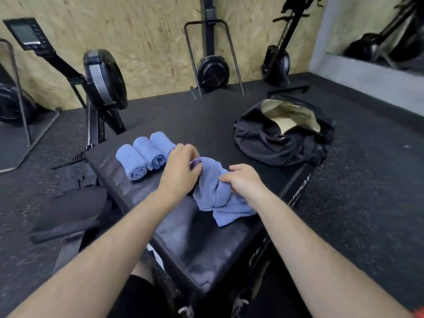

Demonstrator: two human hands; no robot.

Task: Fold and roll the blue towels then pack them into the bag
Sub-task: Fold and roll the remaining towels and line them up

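Note:
A crumpled blue towel [218, 193] lies in the middle of a black padded box [183, 237]. My left hand [181, 168] pinches its upper left corner. My right hand [243, 180] grips the bunched cloth on its right side. Three rolled blue towels [146, 154] lie side by side on the box, just left of my left hand. A black bag [282, 138] sits at the box's far right, its mouth open and its pale lining showing.
Rowing machines [103, 81] stand against the chipboard wall behind the box, one close to its left corner. Black straps [75, 175] lie on the rubber floor to the left. A mirror [376, 31] hangs at the right.

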